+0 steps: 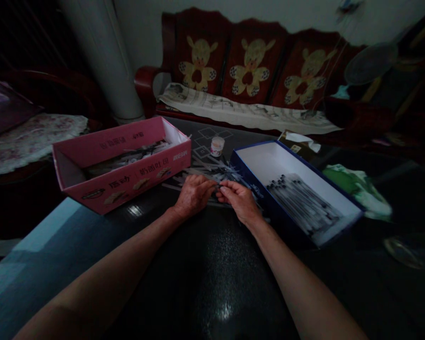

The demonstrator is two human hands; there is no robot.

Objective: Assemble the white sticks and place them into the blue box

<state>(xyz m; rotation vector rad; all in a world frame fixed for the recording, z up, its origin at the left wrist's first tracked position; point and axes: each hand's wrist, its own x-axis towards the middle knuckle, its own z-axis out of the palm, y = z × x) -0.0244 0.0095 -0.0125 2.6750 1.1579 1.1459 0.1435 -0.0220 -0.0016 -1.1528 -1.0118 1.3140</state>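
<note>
My left hand point(195, 194) and my right hand point(238, 198) meet over the dark table, fingertips almost touching. Both are closed in a pinch. A tiny dark piece shows between them, too small and blurred to name. Just beyond my fingers lies a loose pile of thin, pale and dark strips point(216, 170). Right of my right hand, a blue-sided box point(250, 177) with a white inside holds a row of slim, pen-like sticks point(304, 203) with dark ends. On the left, a pink carton point(148, 172) contains more thin strips point(127, 158).
A small white tub point(217, 146) stands behind the pile. Beyond the blue-sided box lies a green and white plastic bag point(357, 189). A wooden sofa point(230, 61) with bear-patterned backs stands behind the table point(184, 283). A cloth-covered surface point(35, 141) is at left.
</note>
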